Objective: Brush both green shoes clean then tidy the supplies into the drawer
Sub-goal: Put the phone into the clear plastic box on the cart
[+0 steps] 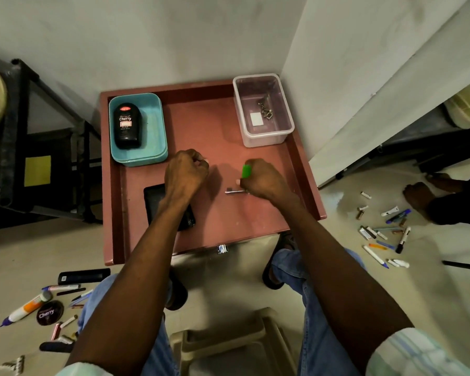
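Note:
The reddish-brown drawer (255, 221) stands pulled open below me. My right hand (263, 180) hovers over its middle and grips a small green object (246, 171) that sticks out of the fist. A small metal piece (234, 191) lies on the drawer floor right under that hand. My left hand (186, 169) is over the drawer's centre with curled fingers, and I see nothing in it. A black Cherry polish bottle (127, 126) lies in a teal tray (154, 147) at the back left of the drawer. No green shoe is in view.
A clear plastic box (263, 137) with metal bits sits at the drawer's back right. A flat black case (158, 202) lies under my left forearm. Pens, tubes and a Cherry tin (50, 312) litter the floor on both sides. Another person's foot (418, 196) is at the right, a stool (228, 343) below me.

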